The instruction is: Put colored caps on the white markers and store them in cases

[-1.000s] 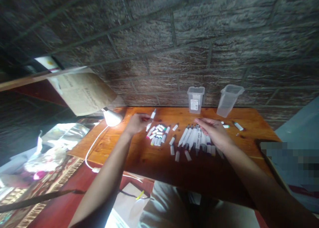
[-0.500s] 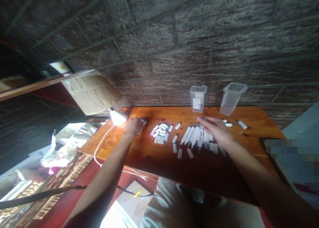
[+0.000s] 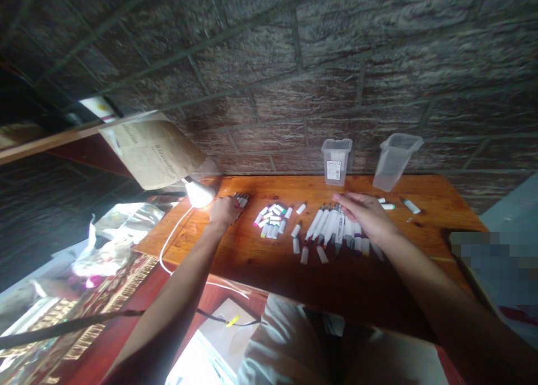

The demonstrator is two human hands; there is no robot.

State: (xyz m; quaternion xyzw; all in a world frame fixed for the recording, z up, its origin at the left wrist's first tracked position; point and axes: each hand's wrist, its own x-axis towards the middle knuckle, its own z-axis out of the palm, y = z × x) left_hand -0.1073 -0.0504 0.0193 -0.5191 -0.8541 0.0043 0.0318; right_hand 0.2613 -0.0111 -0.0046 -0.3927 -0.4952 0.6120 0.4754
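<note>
My left hand is closed over a small row of markers near the lamp, their dark ends showing past my knuckles. To the right, my right hand hovers over a spread of uncapped white markers, thumb and fingertips pressed together. Whatever the right fingertips may hold is too small to make out. Between my hands lies a cluster of white marker caps with coloured ends. Several more caps are scattered in front of the markers.
Two clear plastic containers, one with a label and one tilted-looking, stand against the brick wall. A white lamp with its cord is at the left. Further caps lie at the right. A paper bag hangs by the shelf.
The view has shifted slightly. My left hand has turned a little over the row of markers; my right hand stays nearly still, fingertips together.
</note>
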